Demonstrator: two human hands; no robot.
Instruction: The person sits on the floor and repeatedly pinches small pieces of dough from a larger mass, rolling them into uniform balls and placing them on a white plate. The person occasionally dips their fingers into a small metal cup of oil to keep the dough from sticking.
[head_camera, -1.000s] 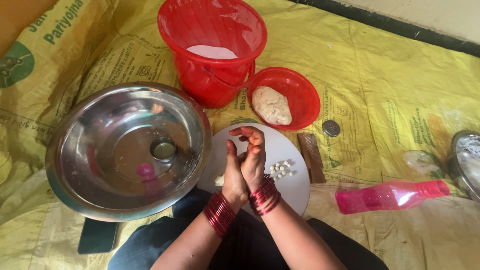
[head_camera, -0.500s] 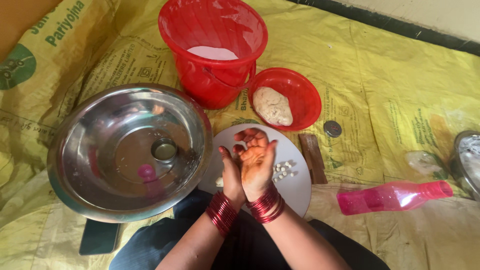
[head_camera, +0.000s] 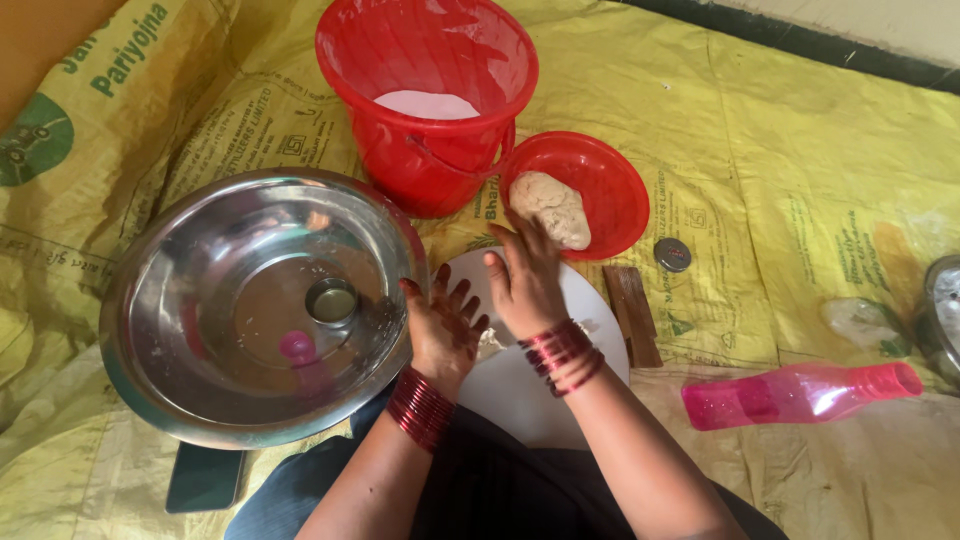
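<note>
Right hand (head_camera: 525, 285) flat, fingers spread, fingertips reaching past the far rim of the white round board (head_camera: 545, 385) and touching the near rim of the small red bowl (head_camera: 610, 180). Holds nothing. Left hand (head_camera: 443, 325) open palm-up, fingers loosely spread, over the board's left edge, just beside the steel basin. Empty too, stained dark on the palm.

Largest to smallest on the yellow sack mat (head_camera: 780, 170):
- steel basin (head_camera: 200, 340), left of the board, small steel cup (head_camera: 331, 301) inside near its centre
- red bucket (head_camera: 425, 75), far side, white flour inside, touching the small red bowl
- small red bowl, right of the bucket, holding the dough lump (head_camera: 552, 207)
- pink bottle (head_camera: 800, 393), lying on its side, right of the board
- dark phone (head_camera: 205, 478), near edge, partly under the basin
- wooden block (head_camera: 633, 313), at the board's right edge
- small round cap (head_camera: 672, 254), right of the bowl
</note>
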